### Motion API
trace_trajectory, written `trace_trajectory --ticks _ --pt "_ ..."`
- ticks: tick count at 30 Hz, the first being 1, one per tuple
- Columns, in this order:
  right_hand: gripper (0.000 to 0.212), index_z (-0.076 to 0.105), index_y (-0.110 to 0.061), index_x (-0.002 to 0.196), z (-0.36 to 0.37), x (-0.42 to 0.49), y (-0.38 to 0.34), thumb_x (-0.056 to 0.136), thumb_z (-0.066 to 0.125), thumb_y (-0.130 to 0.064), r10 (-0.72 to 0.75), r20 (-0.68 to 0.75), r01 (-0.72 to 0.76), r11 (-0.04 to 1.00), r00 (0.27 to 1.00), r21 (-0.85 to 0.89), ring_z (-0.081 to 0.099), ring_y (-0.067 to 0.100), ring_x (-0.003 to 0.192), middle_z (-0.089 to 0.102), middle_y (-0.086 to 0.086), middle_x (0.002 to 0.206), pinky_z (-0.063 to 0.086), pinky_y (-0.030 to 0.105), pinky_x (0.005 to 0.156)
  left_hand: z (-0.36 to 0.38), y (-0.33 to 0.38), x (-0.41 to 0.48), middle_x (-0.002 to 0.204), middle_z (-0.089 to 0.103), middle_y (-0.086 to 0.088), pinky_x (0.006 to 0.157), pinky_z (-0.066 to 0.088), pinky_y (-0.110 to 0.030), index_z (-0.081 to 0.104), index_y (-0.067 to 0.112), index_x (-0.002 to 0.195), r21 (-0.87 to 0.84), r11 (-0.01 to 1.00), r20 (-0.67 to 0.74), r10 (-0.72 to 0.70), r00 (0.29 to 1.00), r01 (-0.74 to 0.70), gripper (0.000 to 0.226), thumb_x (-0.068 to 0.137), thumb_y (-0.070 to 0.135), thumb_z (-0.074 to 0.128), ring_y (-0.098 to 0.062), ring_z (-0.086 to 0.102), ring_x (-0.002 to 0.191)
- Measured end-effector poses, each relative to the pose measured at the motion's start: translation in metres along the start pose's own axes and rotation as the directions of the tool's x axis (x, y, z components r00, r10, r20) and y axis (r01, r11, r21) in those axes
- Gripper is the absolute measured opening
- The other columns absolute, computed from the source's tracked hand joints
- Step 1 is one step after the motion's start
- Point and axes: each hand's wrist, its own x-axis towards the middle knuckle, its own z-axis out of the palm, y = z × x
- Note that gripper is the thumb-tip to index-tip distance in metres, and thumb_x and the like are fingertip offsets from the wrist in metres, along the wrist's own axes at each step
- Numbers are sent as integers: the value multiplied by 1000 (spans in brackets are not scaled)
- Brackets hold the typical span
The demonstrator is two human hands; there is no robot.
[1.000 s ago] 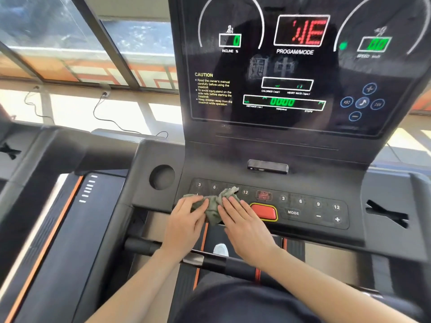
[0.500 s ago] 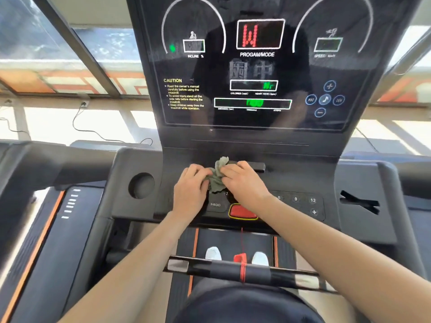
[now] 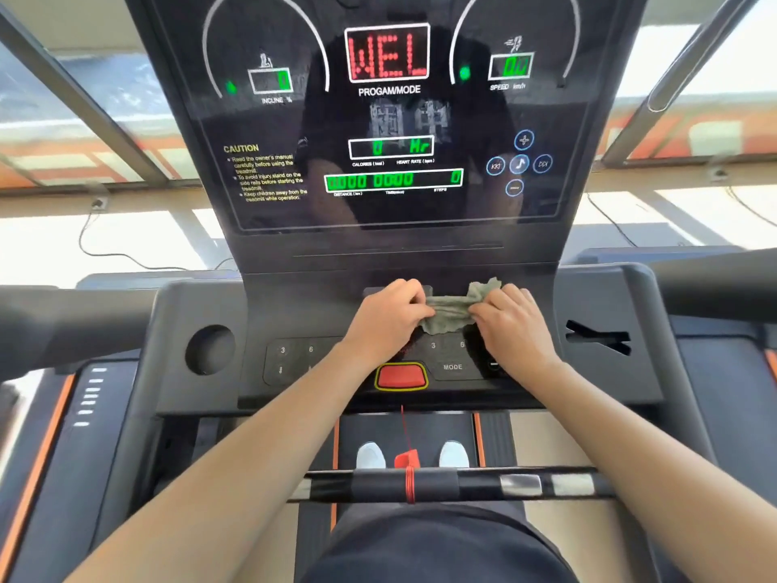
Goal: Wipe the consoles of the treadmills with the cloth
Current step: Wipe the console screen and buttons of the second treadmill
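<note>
cloth (image 3: 452, 313) between both hands, on console (image 3: 294, 313)

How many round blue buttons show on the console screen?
5, in a cross: plus on top, back at left, note in the centre, forward at right, minus below. None seems hidden.

Cloth (image 3: 452, 311): grey-green, crumpled, frayed at the upper right corner. It is pulled sideways into a bunched band, with one end pinched in the left hand (image 3: 387, 321) and the other in the right hand (image 3: 515, 321). It is held over the top edge of the keypad (image 3: 294, 359); contact cannot be confirmed. Console (image 3: 399, 246): black, glossy, powered. "WEL" is shown in red and the green readouts are at zero. The keypad is partly covered by cloth and hands.
</note>
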Motion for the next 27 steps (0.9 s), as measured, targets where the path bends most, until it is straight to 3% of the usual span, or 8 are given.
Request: trace_trajectory --ticks 6,12,17,19,21,24,27 --pt "13 73 -13 77 13 25 -44 72 79 -2 -105 24 102 988 994 112 52 28 73 56 4 74 35 34 69 -15 -33 -41 87 58 -2 52 53 -40 80 19 95 50 986 -49 -157 986 160 18 86 7 70 -25 59 82" --pt "19 74 -12 74 23 66 -132 60 83 -2 -258 281 205 957 924 204 60 30 78 60 6 77 50 35 64 -46 -76 -112 90 62 -2 63 56 -36 81 18 93 105 912 -154 -379 913 396 21 82 1 78 -25 62 79" --pt "22 72 -14 94 26 86 -182 73 78 -10 -400 346 348 915 849 206 55 27 111 61 6 110 45 33 98 -61 -83 -152 96 63 -1 73 55 -37 80 14 96 60 845 -240 -504 830 531 14 84 11 73 -21 61 85" --pt "25 71 -20 77 26 86 -186 60 87 -13 -420 329 367 906 846 213 64 20 92 66 0 89 50 28 86 -62 -74 -164 100 64 -1 79 52 -34 80 13 93 10 832 -240 -537 809 555 22 84 27 66 -20 60 90" --pt "35 65 -20 66 32 74 -183 48 91 -4 -413 274 313 886 869 344 64 21 75 63 -1 72 53 26 68 -60 -62 -176 100 66 1 81 49 -28 80 13 88 -21 819 -258 -558 789 573 28 84 37 66 -19 59 90" --pt "32 68 -15 84 34 37 -181 62 83 3 -362 214 232 856 907 462 57 23 83 59 2 81 53 31 69 -51 -43 -192 97 66 1 80 48 -26 77 13 82 -40 808 -308 -569 762 588 21 85 34 75 -18 58 87" --pt "50 71 -11 110 25 9 -184 64 79 7 -351 187 234 858 918 457 54 26 80 57 4 84 46 32 73 -40 -27 -203 97 66 1 79 48 -27 73 13 77 -51 792 -310 -592 744 609 17 78 23 87 -18 57 88"
